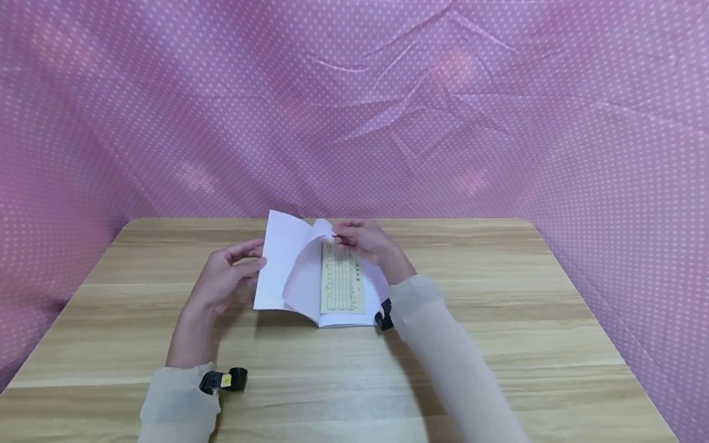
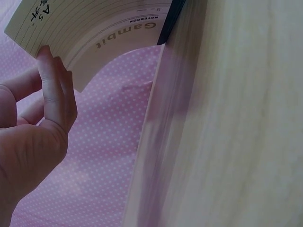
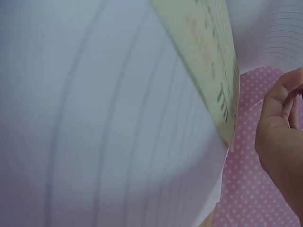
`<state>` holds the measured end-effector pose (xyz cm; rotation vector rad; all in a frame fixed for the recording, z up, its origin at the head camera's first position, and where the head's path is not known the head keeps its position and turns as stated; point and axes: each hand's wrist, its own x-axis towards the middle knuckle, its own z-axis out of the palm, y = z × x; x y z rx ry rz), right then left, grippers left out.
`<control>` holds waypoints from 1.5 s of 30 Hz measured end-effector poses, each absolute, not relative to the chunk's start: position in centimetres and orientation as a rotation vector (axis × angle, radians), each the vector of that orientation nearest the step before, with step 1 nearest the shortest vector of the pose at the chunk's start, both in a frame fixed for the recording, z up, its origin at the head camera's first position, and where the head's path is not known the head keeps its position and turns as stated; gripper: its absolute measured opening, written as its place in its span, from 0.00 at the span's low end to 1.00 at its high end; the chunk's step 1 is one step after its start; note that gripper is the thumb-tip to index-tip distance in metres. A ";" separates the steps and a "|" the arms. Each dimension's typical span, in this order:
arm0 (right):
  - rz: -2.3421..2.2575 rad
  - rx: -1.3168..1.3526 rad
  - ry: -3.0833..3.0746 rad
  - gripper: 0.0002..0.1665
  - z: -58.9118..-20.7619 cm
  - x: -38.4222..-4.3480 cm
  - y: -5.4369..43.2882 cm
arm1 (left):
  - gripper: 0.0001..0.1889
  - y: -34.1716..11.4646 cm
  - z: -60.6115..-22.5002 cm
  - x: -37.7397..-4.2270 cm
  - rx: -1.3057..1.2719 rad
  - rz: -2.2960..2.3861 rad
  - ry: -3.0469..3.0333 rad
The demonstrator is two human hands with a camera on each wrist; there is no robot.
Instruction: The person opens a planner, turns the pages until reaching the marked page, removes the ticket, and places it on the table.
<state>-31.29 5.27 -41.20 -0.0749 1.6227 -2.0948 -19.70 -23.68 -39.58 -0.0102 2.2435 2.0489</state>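
Note:
An open lined notebook (image 1: 284,264) sits on the table, its left side raised. My left hand (image 1: 226,274) holds that side at its outer edge. From the left wrist view, the fingers of the left hand (image 2: 40,116) touch the cover (image 2: 111,40), which is printed "Gambit" and "NOTEBOOK". A loose page (image 1: 304,280) curls up in the middle, and my right hand (image 1: 368,240) pinches it near the top. Beneath that hand, a pale yellow printed slip (image 1: 342,286) with a grid lies on the right-hand page. In the right wrist view the slip (image 3: 208,71) overlaps the lined paper.
The wooden table (image 1: 487,357) extends around the notebook on all sides. Behind it and along both sides hangs a pink polka-dot cloth (image 1: 354,154). Black wrist cameras are strapped to the left wrist (image 1: 224,380) and the right wrist.

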 end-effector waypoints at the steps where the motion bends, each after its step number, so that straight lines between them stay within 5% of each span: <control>1: -2.098 -0.072 1.613 0.07 -41.1 -31.2 5.1 | 0.29 -23.6 -39.5 -19.7 -0.011 2.047 2.246; 21: -2.154 -0.075 1.450 0.03 -41.5 -30.0 2.2 | 0.29 -23.5 -39.6 -19.2 -0.028 2.076 2.219; 30: -2.197 -0.016 1.317 0.19 -41.3 -29.5 0.9 | 0.29 -23.4 -39.7 -19.4 -0.012 2.117 2.182; 39: -2.231 -0.005 1.234 0.05 -41.0 -29.2 -0.6 | 0.29 -23.4 -39.6 -19.3 0.001 2.116 2.193; 45: -2.236 -0.038 1.204 0.05 -40.8 -29.0 -1.4 | 0.30 -23.3 -39.5 -19.4 0.004 2.117 2.197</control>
